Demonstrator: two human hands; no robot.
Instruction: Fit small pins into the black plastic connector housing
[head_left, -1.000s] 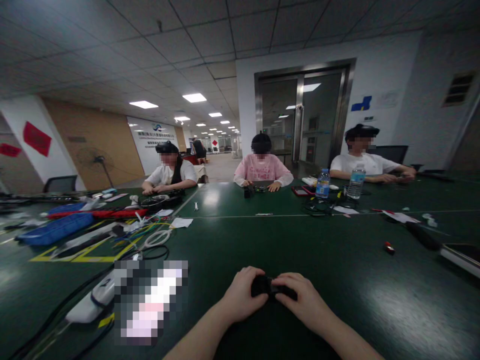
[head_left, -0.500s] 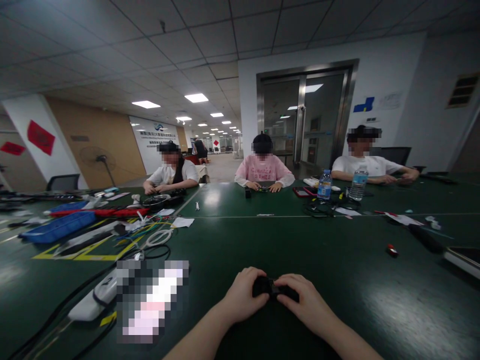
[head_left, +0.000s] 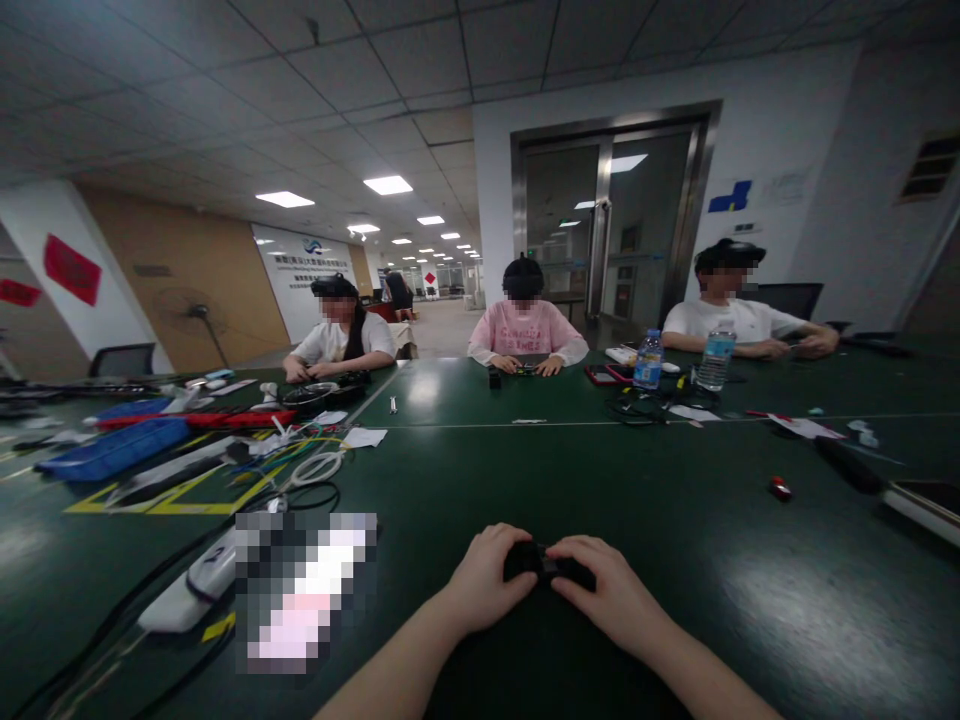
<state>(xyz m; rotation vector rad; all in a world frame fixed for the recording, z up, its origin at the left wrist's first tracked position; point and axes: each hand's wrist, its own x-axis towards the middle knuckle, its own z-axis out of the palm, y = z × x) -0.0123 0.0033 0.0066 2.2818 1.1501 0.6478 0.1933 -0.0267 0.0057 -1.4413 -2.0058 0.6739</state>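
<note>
Just above the front part of the green table, a small dark black object [head_left: 550, 566] sits between my hands; its kind is hard to make out. My left hand [head_left: 491, 578] curls round its left end, thumb at the near side and fingers over the top. The right end is gripped by my right hand [head_left: 604, 580], also with thumb near and fingers across the far side. Both hands are closed on it and cover much of its surface. A pixelated bright panel [head_left: 311, 595] lies left of my left forearm.
A white power strip [head_left: 184, 585] with black cables lies at left, before a blue tray [head_left: 112, 450] and coiled wires [head_left: 315, 468]. A small red object [head_left: 780, 488] is at right. Water bottles [head_left: 716, 358] stand farther back, where three people sit across the green table [head_left: 450, 470].
The view has tipped slightly, so the scene sits a little higher in the picture. Both hands keep their hold on the black object, with only slight finger movement.
</note>
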